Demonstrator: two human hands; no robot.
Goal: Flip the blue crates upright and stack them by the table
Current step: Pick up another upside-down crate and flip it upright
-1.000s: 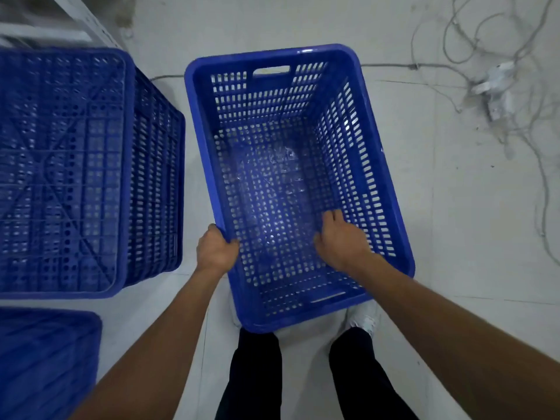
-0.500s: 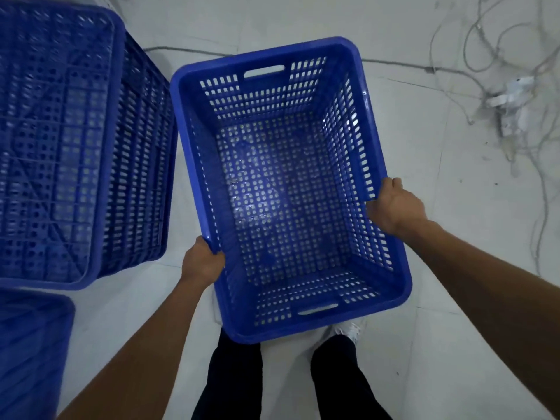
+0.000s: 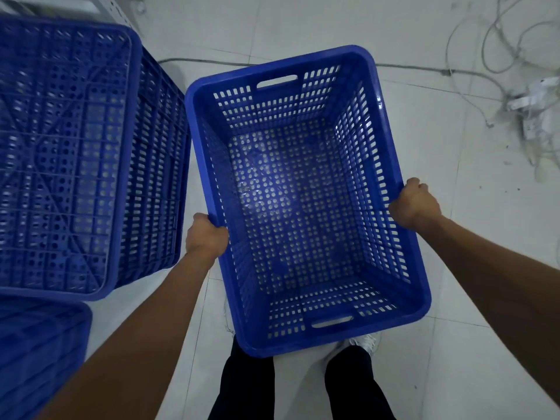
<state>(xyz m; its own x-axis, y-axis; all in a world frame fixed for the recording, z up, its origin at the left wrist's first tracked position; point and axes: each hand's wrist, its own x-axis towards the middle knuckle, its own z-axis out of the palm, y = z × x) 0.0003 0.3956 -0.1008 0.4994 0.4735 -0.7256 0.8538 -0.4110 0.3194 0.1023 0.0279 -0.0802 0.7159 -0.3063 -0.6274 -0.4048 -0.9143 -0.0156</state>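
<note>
Since a second ago the right hand [image 3: 413, 204] has come out of the crate's inside and taken the right long rim. The left hand [image 3: 206, 234] keeps its place on the left one. Both hands grip with fingers curled over the edge, roughly opposite each other. The upright crate [image 3: 291, 213] hangs in front of the person's legs, open side up, seemingly lifted off the floor, its near end covering the shoes [image 3: 365, 341].

To carry it well, keep the grips level and matched so the crate does not tip. Hold it close to the body and set it down flat rather than dropping one corner first.

Just to the left stands an upside-down crate [image 3: 60, 153], near the held one but apart from it. Another [image 3: 36, 353] lies at the lower left, also bottom up, so both look to need flipping.

Underfoot is pale tiled floor [image 3: 472, 268]. Loose cables [image 3: 497, 56] and a white plug block [image 3: 533, 101] lie at the far right and are worth stepping around. A white metal frame [image 3: 115, 7] shows at the top left, possibly the table.
</note>
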